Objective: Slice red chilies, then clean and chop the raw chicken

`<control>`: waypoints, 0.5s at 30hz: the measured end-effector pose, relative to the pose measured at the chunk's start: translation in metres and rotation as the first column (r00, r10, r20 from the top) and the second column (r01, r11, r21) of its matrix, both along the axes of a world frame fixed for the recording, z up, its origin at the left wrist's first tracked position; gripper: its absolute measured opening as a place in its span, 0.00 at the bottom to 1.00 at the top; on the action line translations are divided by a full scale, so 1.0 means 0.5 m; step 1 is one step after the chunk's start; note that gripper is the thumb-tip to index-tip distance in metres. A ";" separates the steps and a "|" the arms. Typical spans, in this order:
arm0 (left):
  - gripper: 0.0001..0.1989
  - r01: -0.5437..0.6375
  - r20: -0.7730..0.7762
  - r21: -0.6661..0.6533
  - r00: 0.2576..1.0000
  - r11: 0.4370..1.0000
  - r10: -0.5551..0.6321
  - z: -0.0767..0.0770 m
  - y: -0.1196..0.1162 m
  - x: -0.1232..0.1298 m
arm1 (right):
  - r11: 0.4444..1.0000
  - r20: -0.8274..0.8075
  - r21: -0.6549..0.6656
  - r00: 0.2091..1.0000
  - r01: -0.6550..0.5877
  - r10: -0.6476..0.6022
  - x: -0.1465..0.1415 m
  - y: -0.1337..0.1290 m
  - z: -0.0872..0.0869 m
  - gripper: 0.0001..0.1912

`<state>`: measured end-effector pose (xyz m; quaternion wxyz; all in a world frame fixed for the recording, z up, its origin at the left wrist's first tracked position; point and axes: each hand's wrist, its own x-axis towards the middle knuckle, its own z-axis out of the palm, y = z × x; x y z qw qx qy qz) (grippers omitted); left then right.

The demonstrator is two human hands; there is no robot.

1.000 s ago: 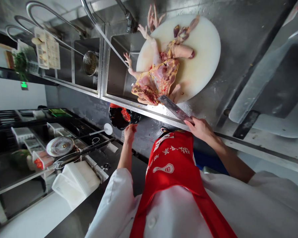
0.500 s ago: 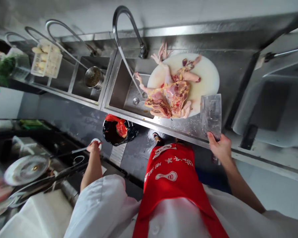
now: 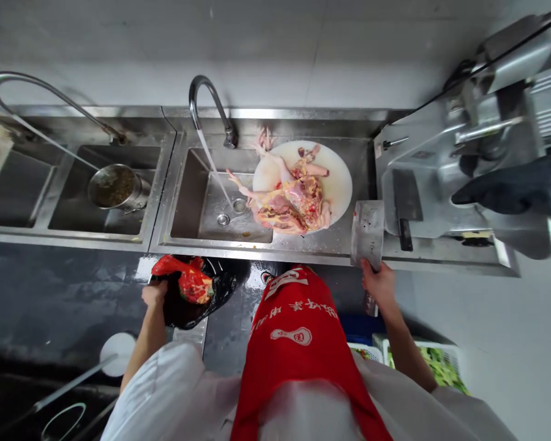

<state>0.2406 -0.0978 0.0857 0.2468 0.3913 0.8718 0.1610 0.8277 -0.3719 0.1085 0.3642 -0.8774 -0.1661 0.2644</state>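
Observation:
My right hand (image 3: pixel 379 283) is closed round the handle of a wide cleaver (image 3: pixel 368 229), whose blade lies over the counter's front edge, right of the board. A round white cutting board (image 3: pixel 338 177) carries an opened raw chicken (image 3: pixel 291 199); its feet stick out to the left, over the sink side. Down at the left, my left hand (image 3: pixel 155 294) is at the rim of a black-lined bin (image 3: pixel 188 312), fingers closed on that rim. Red plastic and scraps (image 3: pixel 193 280) lie in the bin.
Water runs from a curved faucet (image 3: pixel 211 92) into the sink (image 3: pixel 188 196). A metal pot (image 3: pixel 114 187) stands in the left sink. At the right are a slicing machine (image 3: pixel 491 128), another cleaver (image 3: pixel 406 202) and a black glove (image 3: pixel 514 187). Baskets of greens (image 3: pixel 441 364) sit below.
The view has swung towards the right. My left hand has gone from beside a white round object to the bin's rim. My right hand still holds the cleaver.

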 end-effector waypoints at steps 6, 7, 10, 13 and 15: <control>0.09 0.332 0.139 0.480 0.885 0.812 -0.444 0.049 0.191 0.353 | 0.997 -0.061 0.019 0.996 0.068 -0.067 0.003 0.022 -0.002 0.28; 0.11 0.409 0.206 0.542 0.783 0.735 -0.587 0.064 0.207 0.450 | 0.997 -0.074 0.027 0.995 0.073 -0.071 0.008 0.029 -0.008 0.28; 0.10 0.605 0.392 0.579 0.381 0.546 -0.838 0.084 0.233 0.751 | 0.997 -0.064 0.033 0.996 0.064 -0.062 0.025 0.055 -0.021 0.25; 0.11 0.793 0.431 0.501 0.120 0.347 -0.894 0.047 0.246 0.977 | 0.998 -0.016 0.015 0.998 0.060 -0.060 0.044 0.078 -0.023 0.23; 0.10 0.815 0.485 0.475 0.074 0.333 -0.871 0.005 0.252 1.057 | 0.997 0.004 0.007 0.997 0.078 -0.078 0.059 0.088 -0.020 0.23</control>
